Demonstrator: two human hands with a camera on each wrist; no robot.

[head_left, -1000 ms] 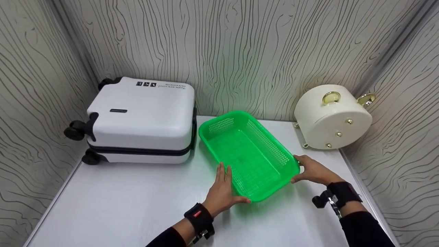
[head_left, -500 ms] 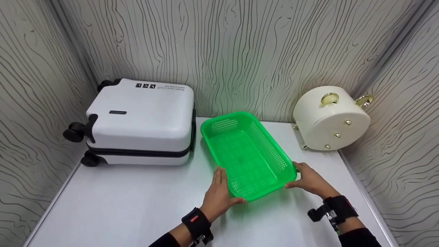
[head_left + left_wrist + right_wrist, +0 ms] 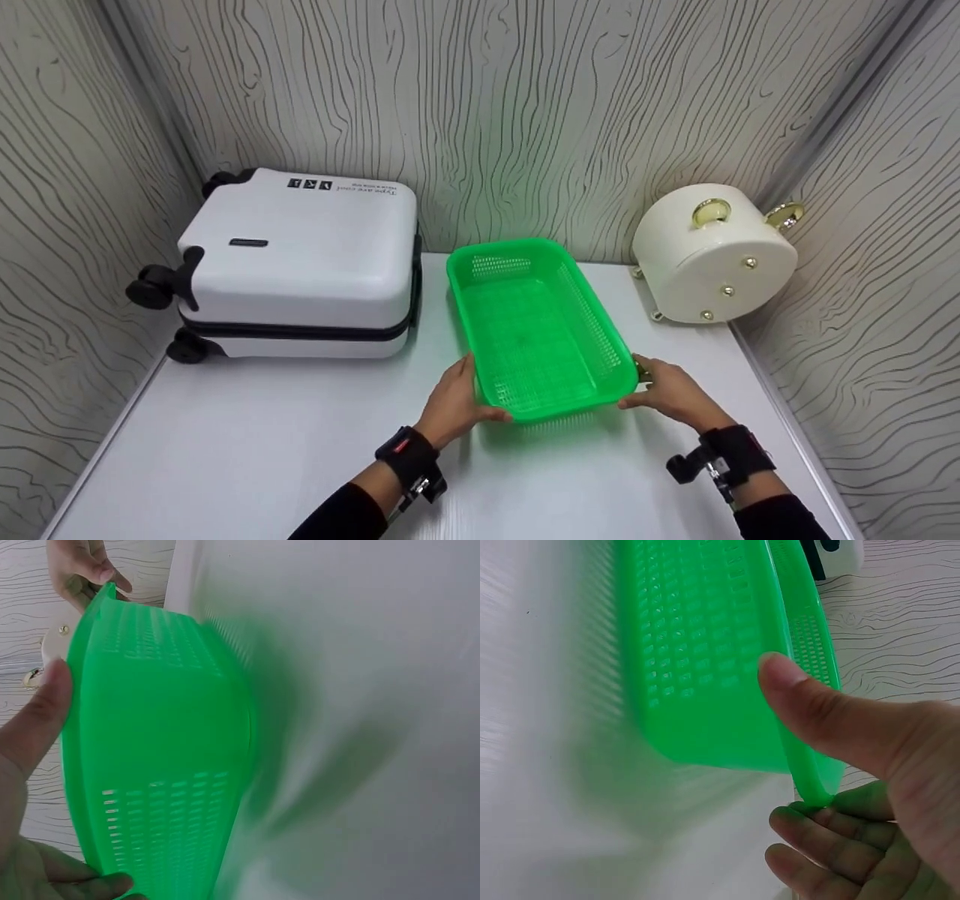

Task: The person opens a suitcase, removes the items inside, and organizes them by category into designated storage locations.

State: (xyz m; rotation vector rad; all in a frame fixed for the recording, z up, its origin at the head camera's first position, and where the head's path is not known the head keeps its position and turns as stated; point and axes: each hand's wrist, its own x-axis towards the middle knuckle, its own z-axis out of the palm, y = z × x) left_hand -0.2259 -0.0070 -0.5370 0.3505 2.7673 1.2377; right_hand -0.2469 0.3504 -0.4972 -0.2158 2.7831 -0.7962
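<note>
A green plastic basket (image 3: 525,337) with perforated sides stands between the two hands on the white table. My left hand (image 3: 450,405) grips its near left corner; the left wrist view shows the thumb (image 3: 41,716) at the rim and the fingers (image 3: 90,886) under the side lip. At the near right corner my right hand (image 3: 675,390) holds the rim, its thumb (image 3: 810,701) on the near side and its fingers (image 3: 832,847) below the edge. The basket's inside holds nothing.
A white suitcase (image 3: 300,255) with black wheels lies to the left of the basket. At the back right sits a cream round-topped box (image 3: 712,255) with gold handles and feet. Wood-patterned walls (image 3: 480,112) close in the white table (image 3: 300,435).
Both hands have turned the basket so its long sides point more straight away from me. Its near end has shifted left, and my left hand has moved left with it.
</note>
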